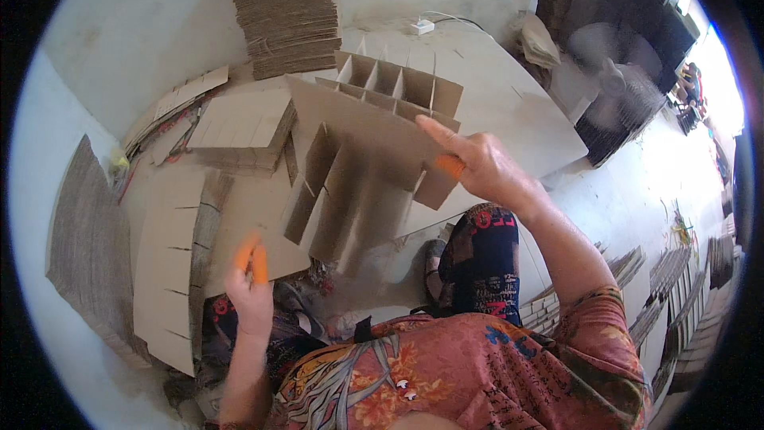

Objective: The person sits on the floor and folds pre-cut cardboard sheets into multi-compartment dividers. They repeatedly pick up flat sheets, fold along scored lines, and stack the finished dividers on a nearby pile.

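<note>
My right hand (484, 166) is closed on the right end of a brown cardboard divider (362, 123), its index finger lying along the top edge. Slotted cross strips (317, 183) hang from the divider's broad panel, and its lower part is smeared by motion. Just behind it is a grid of cardboard cells (402, 84); whether the two are joined I cannot tell. My left hand (251, 279) is apart from the divider, low on the left, with orange finger covers on its raised fingers. Nothing shows between them. It is nearest a stack of slotted cardboard strips (167, 263).
A pale tabletop (517, 123) spreads behind the divider, bearing a white plug adapter (422, 26). Tall cardboard stacks stand at the back (286, 12) and far left (91, 247). A lower strip pile (239, 123) lies between them. At the right are a fan (613, 80) and more stacked cardboard (668, 279).
</note>
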Action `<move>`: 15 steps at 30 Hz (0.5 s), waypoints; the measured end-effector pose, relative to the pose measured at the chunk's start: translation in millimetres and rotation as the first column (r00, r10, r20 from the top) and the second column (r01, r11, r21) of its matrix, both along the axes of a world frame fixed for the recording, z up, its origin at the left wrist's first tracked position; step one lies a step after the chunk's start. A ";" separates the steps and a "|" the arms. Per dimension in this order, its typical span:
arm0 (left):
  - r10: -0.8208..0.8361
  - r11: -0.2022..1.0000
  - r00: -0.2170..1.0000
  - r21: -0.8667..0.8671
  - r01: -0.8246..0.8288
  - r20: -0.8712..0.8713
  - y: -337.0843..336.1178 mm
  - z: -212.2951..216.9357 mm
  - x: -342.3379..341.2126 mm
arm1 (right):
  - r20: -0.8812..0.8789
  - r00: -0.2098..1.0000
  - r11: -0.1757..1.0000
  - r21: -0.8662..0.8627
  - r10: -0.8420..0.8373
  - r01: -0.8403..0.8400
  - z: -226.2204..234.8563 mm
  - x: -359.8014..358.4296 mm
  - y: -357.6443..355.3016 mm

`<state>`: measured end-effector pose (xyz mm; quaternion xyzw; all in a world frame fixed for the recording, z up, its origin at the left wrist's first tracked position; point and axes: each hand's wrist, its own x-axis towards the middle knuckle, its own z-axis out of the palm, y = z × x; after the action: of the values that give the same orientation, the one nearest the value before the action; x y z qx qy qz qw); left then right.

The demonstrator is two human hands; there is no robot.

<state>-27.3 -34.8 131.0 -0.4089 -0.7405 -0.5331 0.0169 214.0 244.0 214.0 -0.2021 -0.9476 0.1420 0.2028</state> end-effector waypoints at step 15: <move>-0.082 0.976 0.984 -0.215 0.046 -0.160 58.9 4.9 -31.5 | 0.110 0.994 1.000 0.008 0.028 -0.029 -19.0 4.5 10.1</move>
<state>-58.8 24.2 135.8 -0.4756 -0.7749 -0.4159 0.0187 218.5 254.1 194.9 -0.1954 -0.9607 0.1292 0.1490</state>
